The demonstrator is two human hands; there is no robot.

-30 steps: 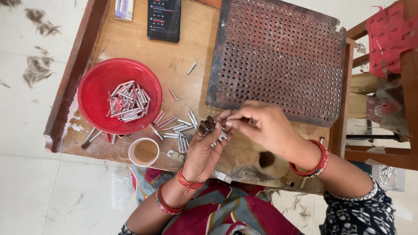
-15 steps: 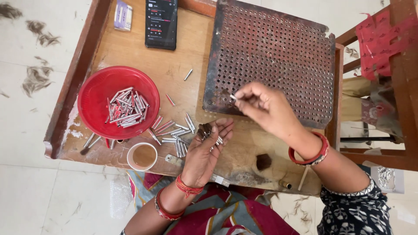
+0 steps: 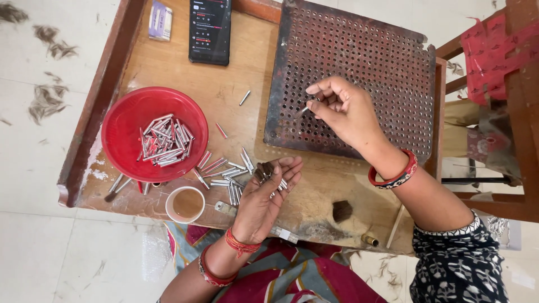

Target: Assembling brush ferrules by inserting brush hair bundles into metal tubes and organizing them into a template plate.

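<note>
Head view: right hand pinches a thin silver metal tube over the dark perforated metal plate. Left hand, palm up and cupped, cradles small tubes beside the red plastic bowl on the wooden tabletop.

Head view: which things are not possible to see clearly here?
- Left hand: the small pieces in its palm are partly hidden by curled fingers.
- Right hand: the pin tip is too small to place against the perforated plate.
- Phone: cut off by the top edge.
</note>
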